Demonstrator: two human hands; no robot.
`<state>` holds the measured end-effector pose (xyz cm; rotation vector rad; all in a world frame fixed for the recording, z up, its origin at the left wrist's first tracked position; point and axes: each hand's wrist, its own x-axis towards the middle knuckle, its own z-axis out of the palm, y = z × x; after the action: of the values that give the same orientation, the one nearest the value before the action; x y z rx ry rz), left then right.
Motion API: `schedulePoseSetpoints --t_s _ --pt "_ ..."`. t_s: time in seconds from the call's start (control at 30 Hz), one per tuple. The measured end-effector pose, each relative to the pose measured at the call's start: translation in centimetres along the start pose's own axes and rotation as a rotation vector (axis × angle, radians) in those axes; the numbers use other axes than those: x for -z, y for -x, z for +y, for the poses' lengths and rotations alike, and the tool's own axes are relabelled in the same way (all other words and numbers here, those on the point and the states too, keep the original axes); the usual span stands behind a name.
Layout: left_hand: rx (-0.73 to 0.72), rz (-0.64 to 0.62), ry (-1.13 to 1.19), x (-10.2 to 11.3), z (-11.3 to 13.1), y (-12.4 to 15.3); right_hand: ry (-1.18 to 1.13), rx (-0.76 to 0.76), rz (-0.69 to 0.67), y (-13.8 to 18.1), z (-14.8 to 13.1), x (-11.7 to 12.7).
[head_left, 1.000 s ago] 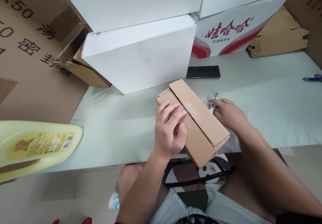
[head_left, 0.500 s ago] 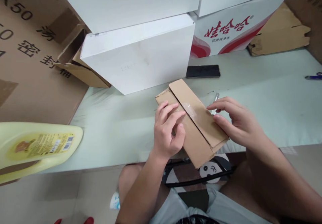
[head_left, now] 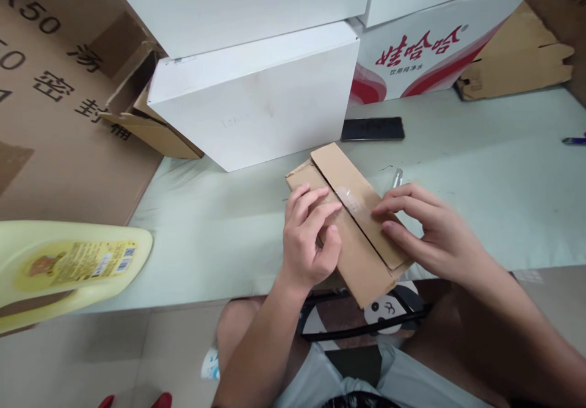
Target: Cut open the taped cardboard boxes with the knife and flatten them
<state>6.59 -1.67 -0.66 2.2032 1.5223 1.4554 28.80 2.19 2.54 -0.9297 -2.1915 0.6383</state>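
A flat brown cardboard box (head_left: 361, 255) lies tilted near the table's front edge. Its two top flaps meet along a dark seam, with a shiny patch of clear tape (head_left: 348, 199) across the middle. My left hand (head_left: 309, 237) rests on the left flap, its fingers bent and apart, holding nothing. On the right flap, my right hand (head_left: 421, 228) touches the cardboard with its fingertips, thumb apart from the fingers. Just beyond the right hand lies a small clear, narrow object (head_left: 397, 177), partly hidden by the fingers.
A black phone (head_left: 373, 129) lies behind the box. White boxes (head_left: 256, 115) and a white-and-red carton (head_left: 421, 54) stand at the back. A yellow jug (head_left: 91, 261) and a large carton (head_left: 59, 170) are on the left. Folded cardboard (head_left: 517, 60) sits back right.
My right hand has shifted from the box's right edge further onto the right flap, covering more of the clear object. My left hand stays in place on the box.
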Motion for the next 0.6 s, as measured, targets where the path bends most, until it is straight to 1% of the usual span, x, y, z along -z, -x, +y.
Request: schedulePoseSetpoints --t_s 0.37,0.6 --pt "0.013 0.006 0.029 -0.1 0.0 -0.1 -0.010 -0.021 0.022 -0.1 0.0 -0.3" --pt "0.026 0.003 0.036 -0.2 -0.2 -0.1 -0.128 -0.080 0.069 -0.1 0.3 -1.2"
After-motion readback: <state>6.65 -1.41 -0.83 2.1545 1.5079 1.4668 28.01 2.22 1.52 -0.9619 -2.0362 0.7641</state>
